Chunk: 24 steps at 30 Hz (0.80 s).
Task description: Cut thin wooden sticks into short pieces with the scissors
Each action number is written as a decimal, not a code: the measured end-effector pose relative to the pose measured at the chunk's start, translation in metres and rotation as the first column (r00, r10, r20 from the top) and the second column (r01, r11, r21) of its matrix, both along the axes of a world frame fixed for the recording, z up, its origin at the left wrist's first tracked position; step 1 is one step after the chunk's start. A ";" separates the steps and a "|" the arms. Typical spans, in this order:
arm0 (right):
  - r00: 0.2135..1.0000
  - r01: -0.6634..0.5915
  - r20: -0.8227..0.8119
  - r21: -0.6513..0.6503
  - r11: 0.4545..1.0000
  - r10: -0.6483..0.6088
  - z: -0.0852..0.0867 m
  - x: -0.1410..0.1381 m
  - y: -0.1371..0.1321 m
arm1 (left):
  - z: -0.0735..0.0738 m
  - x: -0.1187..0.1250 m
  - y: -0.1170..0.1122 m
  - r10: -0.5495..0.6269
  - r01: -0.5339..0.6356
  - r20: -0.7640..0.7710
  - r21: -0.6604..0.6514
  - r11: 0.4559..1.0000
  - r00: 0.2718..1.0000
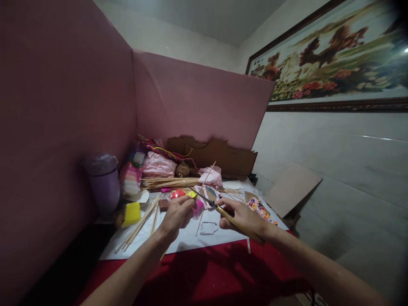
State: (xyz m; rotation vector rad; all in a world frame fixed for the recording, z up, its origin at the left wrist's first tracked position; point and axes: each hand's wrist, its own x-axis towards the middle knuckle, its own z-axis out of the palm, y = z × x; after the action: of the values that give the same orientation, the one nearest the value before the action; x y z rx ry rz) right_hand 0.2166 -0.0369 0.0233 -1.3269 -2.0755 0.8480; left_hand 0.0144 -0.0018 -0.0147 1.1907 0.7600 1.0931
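Observation:
My right hand [244, 217] is closed round the yellow handles of a pair of scissors [223, 212], whose dark blades point left toward my left hand. My left hand [177, 214] is pinched on a thin bamboo stick [206, 176] that slants up to the right, meeting the scissor blades near my fingers. Both hands hover over a white sheet [191, 238] on a red table [210, 276]. Loose bamboo sticks [140, 223] lie on the sheet left of my left hand.
A purple lidded jar [103, 180] and a yellow block [131, 213] stand at the left. Pink cloth, a twine ball [182, 169], a stick bundle [168, 182] and brown cardboard [219, 155] crowd the back. Pink panels wall the left and rear. A cardboard sheet [291, 189] leans at right.

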 end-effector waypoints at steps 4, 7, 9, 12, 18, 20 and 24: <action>1.000 -0.002 -0.005 -0.002 1.000 0.002 0.000 0.000 0.001 | 0.001 0.000 0.001 0.003 -0.003 0.004 0.000 1.000 1.000; 1.000 -0.004 -0.007 -0.010 1.000 0.004 -0.001 -0.001 0.001 | 0.001 -0.001 0.000 0.006 -0.006 0.009 0.004 1.000 1.000; 1.000 0.001 -0.003 -0.008 1.000 -0.001 -0.002 -0.001 0.002 | 0.001 -0.001 0.000 0.012 -0.012 0.010 0.010 1.000 1.000; 1.000 0.002 0.008 0.005 1.000 -0.002 -0.002 -0.001 0.002 | 0.002 -0.001 -0.001 0.014 -0.014 0.008 0.004 1.000 1.000; 0.999 0.008 0.035 0.007 1.000 -0.008 0.000 -0.003 0.002 | 0.001 -0.001 -0.001 0.004 -0.004 0.015 -0.008 1.000 1.000; 0.999 0.008 0.039 0.010 1.000 -0.009 0.000 -0.004 0.002 | 0.000 -0.001 0.000 -0.001 0.002 0.019 -0.010 1.000 1.000; 1.000 0.010 0.008 0.005 1.000 -0.010 -0.001 -0.005 0.001 | 0.000 -0.002 0.002 -0.002 0.002 0.005 -0.015 1.000 1.000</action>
State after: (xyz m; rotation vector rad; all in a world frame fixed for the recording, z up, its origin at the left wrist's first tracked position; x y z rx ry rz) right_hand 0.2113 -0.0355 0.0221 -1.3390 -2.0746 0.8340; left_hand 0.0128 -0.0002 -0.0148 1.1752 0.7620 1.0867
